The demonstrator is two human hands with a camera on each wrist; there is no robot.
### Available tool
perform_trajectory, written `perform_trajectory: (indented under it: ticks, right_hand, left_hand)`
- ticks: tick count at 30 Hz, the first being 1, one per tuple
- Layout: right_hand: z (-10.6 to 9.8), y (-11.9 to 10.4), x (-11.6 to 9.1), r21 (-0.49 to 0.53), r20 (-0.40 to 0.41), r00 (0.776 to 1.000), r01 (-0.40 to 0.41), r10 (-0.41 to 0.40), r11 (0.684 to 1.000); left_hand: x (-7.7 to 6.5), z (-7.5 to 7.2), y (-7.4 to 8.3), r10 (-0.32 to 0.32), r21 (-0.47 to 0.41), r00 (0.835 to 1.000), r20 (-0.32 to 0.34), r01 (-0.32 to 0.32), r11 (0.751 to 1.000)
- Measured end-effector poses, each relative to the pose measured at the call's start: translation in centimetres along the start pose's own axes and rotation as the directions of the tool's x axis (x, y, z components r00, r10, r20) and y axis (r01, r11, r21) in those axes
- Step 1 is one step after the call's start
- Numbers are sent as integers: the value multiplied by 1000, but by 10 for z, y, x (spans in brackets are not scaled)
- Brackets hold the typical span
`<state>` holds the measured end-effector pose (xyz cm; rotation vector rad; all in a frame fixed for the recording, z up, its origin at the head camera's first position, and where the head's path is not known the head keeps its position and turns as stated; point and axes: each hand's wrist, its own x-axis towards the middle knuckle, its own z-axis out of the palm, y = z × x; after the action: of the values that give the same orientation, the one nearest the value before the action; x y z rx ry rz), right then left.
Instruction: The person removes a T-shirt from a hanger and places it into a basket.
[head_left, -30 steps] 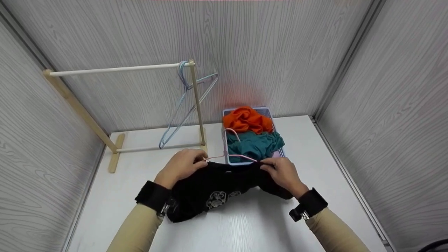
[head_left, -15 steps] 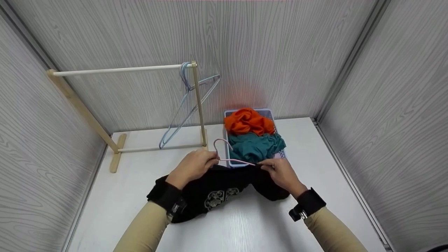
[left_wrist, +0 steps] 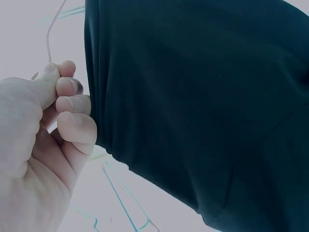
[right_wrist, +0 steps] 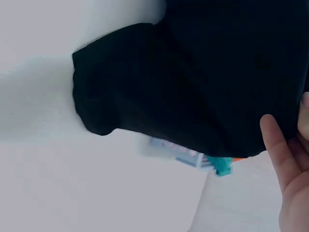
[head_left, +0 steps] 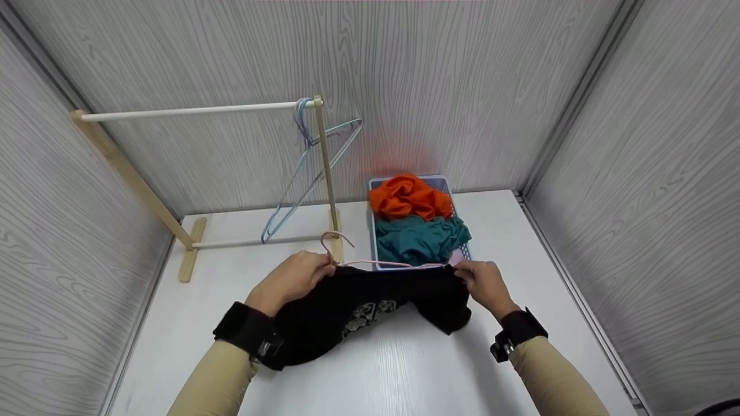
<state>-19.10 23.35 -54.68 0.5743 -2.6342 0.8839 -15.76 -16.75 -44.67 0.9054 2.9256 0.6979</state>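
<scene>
A black T-shirt (head_left: 324, 318) with a pale printed pattern hangs between my hands over the front of the table. Its upper edge runs along a pink hanger (head_left: 370, 262), whose hook points up and away. My left hand (head_left: 292, 280) pinches the hanger just below the hook; the left wrist view shows thumb and fingers closed at the pink wire (left_wrist: 48, 38), beside the shirt edge. At the other shoulder, my right hand (head_left: 485, 283) pinches the shirt near the hanger's end. A sleeve (right_wrist: 106, 92) hangs loose in the right wrist view. Cloth hides part of the hanger.
Behind the shirt stands a lavender basket (head_left: 373, 242) holding an orange cloth (head_left: 407, 197) and a teal cloth (head_left: 422, 240). A wooden rack (head_left: 133, 179) with a white rail (head_left: 196, 111) is at the left, with blue hangers (head_left: 283, 208) at its right end. Walls enclose the table.
My left hand moved from the hanger's left arm to below the hook, then left with it. The hook shifted left, off the basket. My right hand moved slightly right along the shoulder.
</scene>
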Motion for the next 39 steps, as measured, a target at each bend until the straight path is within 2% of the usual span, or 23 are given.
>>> perform_trajectory:
  ticks: [4, 9, 12, 16, 24, 31, 33, 39]
  right_hand:
    - [6, -2, 0, 26, 1, 1000, -2, 2, 1000]
    - [14, -16, 2, 93, 9, 1000, 22, -23, 995]
    - [21, -25, 4, 144, 45, 999, 3, -10, 990]
    - [30, -37, 4, 220, 128, 992, -44, 16, 975]
    - [52, -63, 1, 285, 267, 961, -6, -73, 959]
    - [69, -82, -5, 361, 406, 905, -33, -126, 932]
    - [73, -85, -8, 370, 422, 895, -22, -147, 929]
    - [83, -88, -17, 406, 436, 882, -15, -179, 914]
  left_hand:
    - [-1, -1, 0, -1, 0, 1000, -12, 1, 1000]
    - [7, -4, 10, -92, -72, 996, 13, 93, 993]
    - [14, -5, 18, -123, -110, 991, 47, 128, 986]
    - [24, -5, 27, -140, -112, 988, 69, 147, 983]
    - [46, -2, 40, -167, -139, 983, 73, 176, 975]
    - [59, -2, 48, -155, -228, 982, 110, 177, 957]
    - [64, -2, 50, -147, -234, 983, 110, 170, 957]
    - [76, -3, 56, -142, -249, 984, 104, 164, 955]
